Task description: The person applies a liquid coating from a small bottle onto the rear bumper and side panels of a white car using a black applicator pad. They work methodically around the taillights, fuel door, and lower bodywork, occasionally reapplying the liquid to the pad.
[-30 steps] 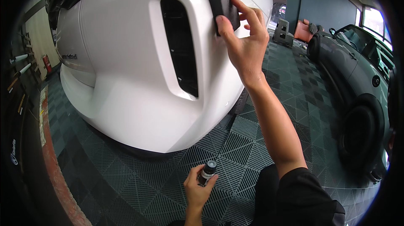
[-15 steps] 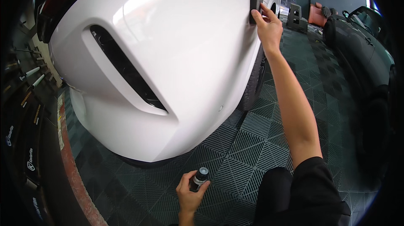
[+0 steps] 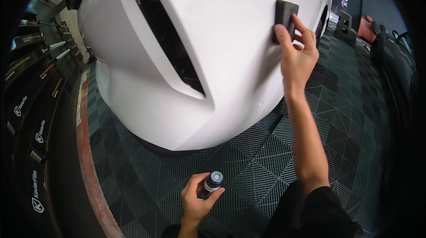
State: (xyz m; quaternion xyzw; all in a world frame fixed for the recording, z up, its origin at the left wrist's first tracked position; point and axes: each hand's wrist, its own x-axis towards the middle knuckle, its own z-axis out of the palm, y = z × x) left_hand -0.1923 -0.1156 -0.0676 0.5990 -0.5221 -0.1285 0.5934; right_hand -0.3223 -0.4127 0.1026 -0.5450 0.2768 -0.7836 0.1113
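Against the white car bumper (image 3: 239, 56) my right hand (image 3: 301, 56) presses a black sponge block (image 3: 285, 14), its thumb on one side and fingers on the other. The block stands upright along the painted surface, to the right of a long dark slanted vent (image 3: 166, 38). Low in front of the bumper, my left hand (image 3: 197, 200) grips a small dark bottle (image 3: 214, 182) with a greyish cap on top. Thumb and fingers wrap its sides, and part of its pale label shows.
Dark ribbed floor tiles (image 3: 248, 162) lie below the bumper. Long black boxes (image 3: 31, 118) are stacked on the left, beside a reddish kerb (image 3: 95, 184). A dark car (image 3: 390, 69) stands at the right, with a grey step stool (image 3: 346, 27) farther back.
My right hand has moved the sponge block leftward across the bumper, away from the edge near the wheel. The view has shifted left; my left hand still holds the bottle.
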